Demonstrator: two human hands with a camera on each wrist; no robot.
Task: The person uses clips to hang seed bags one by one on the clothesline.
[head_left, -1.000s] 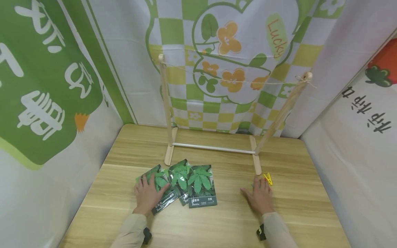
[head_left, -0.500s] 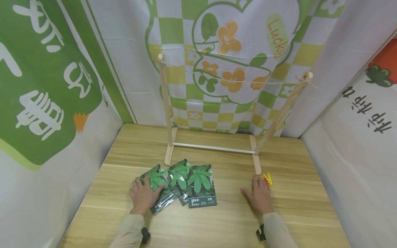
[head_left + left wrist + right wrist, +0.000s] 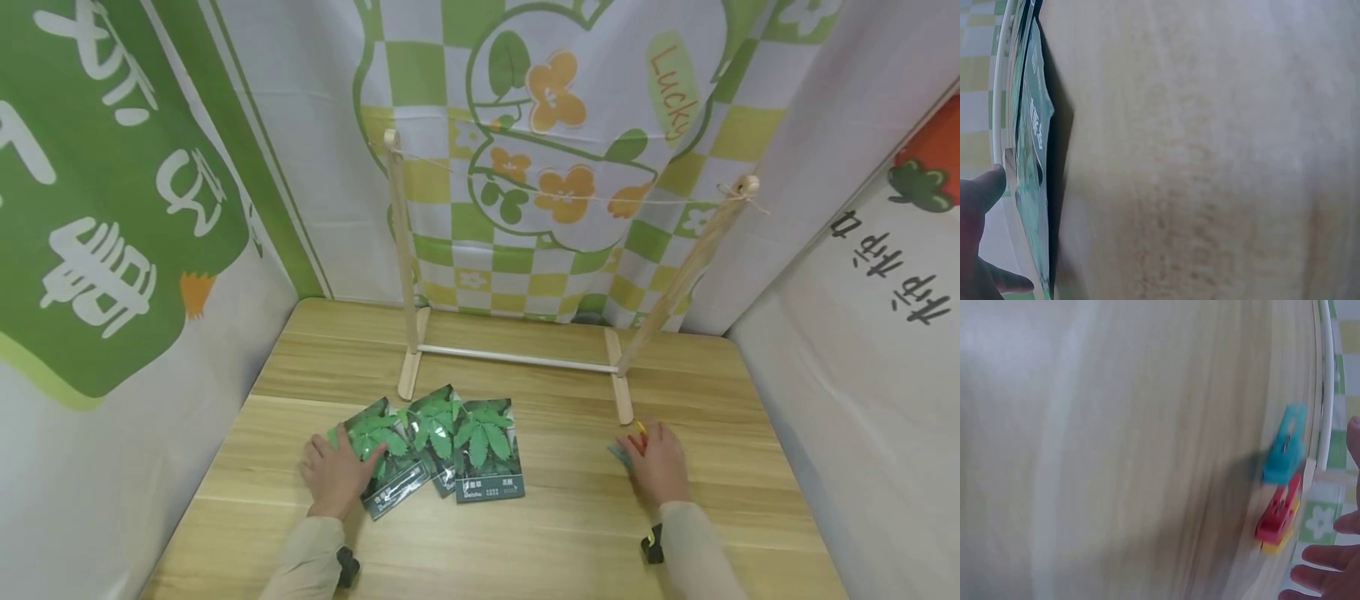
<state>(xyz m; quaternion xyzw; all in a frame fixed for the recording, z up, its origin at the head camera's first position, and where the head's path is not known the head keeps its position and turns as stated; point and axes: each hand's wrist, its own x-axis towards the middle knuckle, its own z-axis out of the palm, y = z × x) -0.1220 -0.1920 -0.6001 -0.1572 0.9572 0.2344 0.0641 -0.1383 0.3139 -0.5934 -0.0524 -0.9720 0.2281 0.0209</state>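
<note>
Three flat green packets printed with a leaf lie overlapping on the table in the head view: the left packet (image 3: 393,487), the middle packet (image 3: 433,427) and the right packet (image 3: 489,454). My left hand (image 3: 336,477) is at the left packet's left edge, fingers spread, thumb toward its picture; whether it touches is unclear. My right hand (image 3: 662,467) hovers over three clothespins with relaxed fingers, holding nothing. The teal clothespin (image 3: 1285,447), red clothespin (image 3: 1277,515) and yellow clothespin (image 3: 1286,536) lie close together in the right wrist view, the yellow one partly hidden behind the red.
Behind the packets and clothespins stands a wooden rack (image 3: 401,242) with two posts, a white bottom rod (image 3: 517,359) and a thin string (image 3: 555,195) tied between the post tops. Printed cloth (image 3: 540,275) hangs along the table's (image 3: 555,550) back edge.
My left hand has slid left, uncovering more of the left packet. My right hand has shifted right, so the teal and red clothespins now show and the yellow one is mostly covered.
</note>
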